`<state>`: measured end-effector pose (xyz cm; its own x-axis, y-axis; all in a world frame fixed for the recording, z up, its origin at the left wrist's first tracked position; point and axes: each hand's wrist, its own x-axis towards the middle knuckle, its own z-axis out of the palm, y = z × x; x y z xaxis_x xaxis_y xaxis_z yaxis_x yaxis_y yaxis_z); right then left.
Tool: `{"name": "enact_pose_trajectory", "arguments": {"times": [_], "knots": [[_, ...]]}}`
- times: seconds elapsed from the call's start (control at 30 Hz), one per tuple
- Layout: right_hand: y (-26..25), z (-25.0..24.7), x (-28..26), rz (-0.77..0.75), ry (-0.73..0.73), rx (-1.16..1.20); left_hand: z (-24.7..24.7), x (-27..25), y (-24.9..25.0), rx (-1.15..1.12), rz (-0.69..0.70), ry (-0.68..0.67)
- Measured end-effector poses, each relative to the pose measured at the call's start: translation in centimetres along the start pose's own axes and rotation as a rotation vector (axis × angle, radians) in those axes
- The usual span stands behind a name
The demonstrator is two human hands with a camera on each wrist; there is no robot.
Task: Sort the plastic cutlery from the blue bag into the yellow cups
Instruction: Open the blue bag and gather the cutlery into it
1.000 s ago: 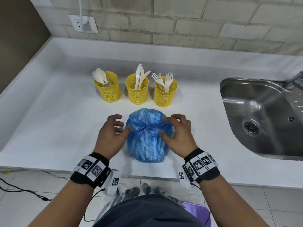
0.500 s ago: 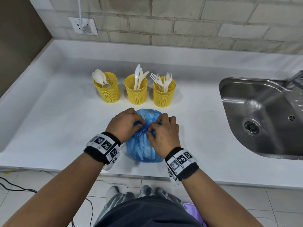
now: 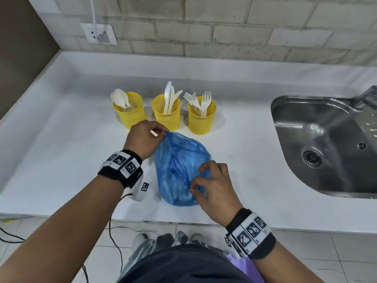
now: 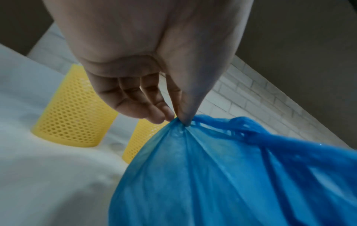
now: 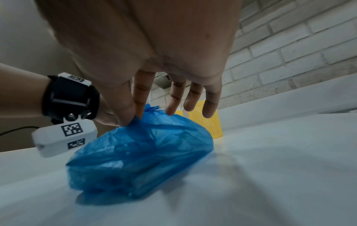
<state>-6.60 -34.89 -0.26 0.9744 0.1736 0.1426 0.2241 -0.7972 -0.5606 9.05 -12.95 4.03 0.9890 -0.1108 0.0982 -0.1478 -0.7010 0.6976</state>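
The blue bag (image 3: 179,166) lies on the white counter (image 3: 61,160), bulging with long shapes that show only dimly through the plastic. My left hand (image 3: 163,134) pinches the bag's gathered far end (image 4: 181,126) between thumb and fingertips, just in front of the cups. My right hand (image 3: 194,186) pinches loose plastic on the bag's near right side (image 5: 135,122), its other fingers spread above the bag. Behind stand three yellow mesh cups: one with spoons (image 3: 130,113), one with knives (image 3: 166,117), one with forks (image 3: 202,119).
A steel sink (image 3: 277,111) is sunk into the counter at the right. A wall socket (image 3: 99,34) with a plugged cable sits on the brick wall behind. The counter's front edge runs just below the bag.
Both hands were together at the bag's knot; now the left has drawn the bag's end away toward the cups, and the right has dropped back to the near right side.
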Motion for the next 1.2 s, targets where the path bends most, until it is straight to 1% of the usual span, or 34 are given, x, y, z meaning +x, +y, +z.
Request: {"name": "enact_pose_trajectory", "arguments": {"times": [0.07,0.17,0.23,0.3,0.37,0.4,0.47,0.5,0.57,0.7,0.77,0.87,0.93,1.0,1.2], "knots": [[0.6,-0.1,-1.1,-0.008,-0.018,0.012,-0.1,0.0,-0.1,-0.039,-0.062,0.041],[1.6,-0.2,-2.3,-0.014,-0.037,0.012,0.0,-0.2,-0.3,-0.055,-0.12,0.074],[2.0,-0.2,-2.6,-0.009,-0.045,0.003,0.2,-0.4,-0.5,-0.045,-0.144,0.078],[2.0,-0.3,-2.3,0.009,-0.045,0.009,0.3,-0.5,-0.5,-0.03,-0.152,0.049],[1.5,-0.7,-1.7,0.022,-0.035,0.024,0.4,-0.8,-0.2,-0.016,-0.115,-0.042],[1.2,-0.9,-1.2,0.023,-0.029,0.032,0.5,-1.0,-0.1,0.006,-0.073,-0.1],[0.4,-1.2,0.0,0.016,-0.014,0.036,0.5,-1.5,0.3,0.136,0.057,-0.174],[0.0,-1.2,0.6,0.011,-0.005,0.033,0.6,-1.8,0.4,0.219,0.127,-0.19],[-0.7,-1.2,2.0,-0.002,0.002,0.016,0.8,-2.3,1.0,0.325,0.211,-0.211],[-1.8,-0.2,4.0,0.018,-0.067,-0.057,1.1,-3.4,2.2,0.388,0.31,-0.193],[-2.0,0.6,4.4,0.053,-0.12,-0.087,1.2,-3.6,2.2,0.41,0.34,-0.191],[-2.0,1.5,4.3,0.074,-0.16,-0.119,1.2,-3.8,1.8,0.465,0.354,-0.246],[-1.9,1.7,4.1,0.065,-0.133,-0.103,1.1,-3.8,1.5,0.496,0.352,-0.267],[-1.7,1.8,3.9,0.051,-0.087,-0.082,0.9,-3.7,1.5,0.487,0.355,-0.243],[-1.9,0.8,2.5,0.027,-0.024,0.007,0.7,-2.9,1.2,0.376,0.331,-0.161]]}}
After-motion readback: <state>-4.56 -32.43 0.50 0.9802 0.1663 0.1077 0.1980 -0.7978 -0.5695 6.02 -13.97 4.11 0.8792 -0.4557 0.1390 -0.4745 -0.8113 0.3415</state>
